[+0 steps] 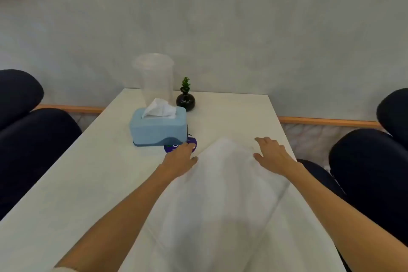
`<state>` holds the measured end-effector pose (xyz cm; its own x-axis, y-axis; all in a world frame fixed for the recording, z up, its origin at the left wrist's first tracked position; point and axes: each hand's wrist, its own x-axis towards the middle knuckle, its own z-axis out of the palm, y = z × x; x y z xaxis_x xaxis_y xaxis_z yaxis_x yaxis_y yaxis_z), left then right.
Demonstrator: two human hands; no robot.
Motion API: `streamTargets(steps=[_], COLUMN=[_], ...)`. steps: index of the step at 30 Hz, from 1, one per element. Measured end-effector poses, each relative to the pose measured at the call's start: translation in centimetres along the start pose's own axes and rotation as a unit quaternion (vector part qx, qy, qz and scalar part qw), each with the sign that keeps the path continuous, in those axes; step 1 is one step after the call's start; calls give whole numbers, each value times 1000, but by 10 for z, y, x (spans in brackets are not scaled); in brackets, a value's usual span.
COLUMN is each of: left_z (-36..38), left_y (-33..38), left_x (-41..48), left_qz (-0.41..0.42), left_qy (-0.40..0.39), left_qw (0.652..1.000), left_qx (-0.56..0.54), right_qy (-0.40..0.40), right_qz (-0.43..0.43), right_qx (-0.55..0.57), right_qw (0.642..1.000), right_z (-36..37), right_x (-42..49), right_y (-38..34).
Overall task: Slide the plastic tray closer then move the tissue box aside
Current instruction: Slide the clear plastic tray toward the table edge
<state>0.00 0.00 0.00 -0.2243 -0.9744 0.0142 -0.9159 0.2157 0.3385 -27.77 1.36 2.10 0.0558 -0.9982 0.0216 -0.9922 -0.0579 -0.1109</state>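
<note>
A white, translucent plastic tray (pixel 223 183) lies blurred on the white table (pixel 77 183), running from mid-table toward me. My left hand (pixel 181 157) grips its far left corner, thumb on the edge. My right hand (pixel 272 153) holds the far right corner, fingers spread over the rim. A light blue tissue box (pixel 157 128) with a white tissue sticking up stands to the left, just beyond my left hand and apart from the tray.
A purple round sticker or coaster (pixel 170 148) lies partly under my left fingers, beside the tissue box. A tall clear plastic cup (pixel 155 77) and a small black vase with a green plant (pixel 185 101) stand by the wall. Dark chairs flank the table at left (pixel 33 139) and right (pixel 371 172).
</note>
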Motion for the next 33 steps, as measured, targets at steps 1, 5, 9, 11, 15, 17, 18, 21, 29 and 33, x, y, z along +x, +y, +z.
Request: streamTargets(steps=[1, 5, 9, 11, 15, 17, 18, 21, 29, 33], left_z=[4, 34, 52, 57, 60, 58, 55, 50, 71, 80], left_y=[-2, -19, -22, -20, -7, 2, 5, 6, -16, -9], left_x=[-4, -6, -6, -3, 11, 20, 24, 20, -62, -74], left_qz=[-22, -62, -79, -78, -80, -84, -84, -85, -266, -280], left_qy=[-16, -24, 19, 31, 47, 52, 57, 68, 66, 62], left_qw=[1000, 998, 997, 996, 995, 995, 994, 994, 960, 942], left_qx=[11, 19, -6, -2, -20, -32, -33, -14, -62, -173], right_qy=[-16, -51, -46, -35, -19, -7, -1, 4, -15, -16], right_qz=[16, 42, 37, 40, 72, 86, 93, 114, 174, 202], right_qx=[2, 27, 29, 29, 53, 56, 56, 49, 49, 61], right_qw=[1000, 997, 998, 998, 996, 995, 994, 992, 983, 977], right_z=[6, 36, 62, 75, 86, 84, 81, 75, 83, 85], right_x=[-1, -1, -2, -4, -8, -6, -4, -1, -19, -30], right_y=[0, 10, 19, 24, 38, 45, 48, 58, 80, 88])
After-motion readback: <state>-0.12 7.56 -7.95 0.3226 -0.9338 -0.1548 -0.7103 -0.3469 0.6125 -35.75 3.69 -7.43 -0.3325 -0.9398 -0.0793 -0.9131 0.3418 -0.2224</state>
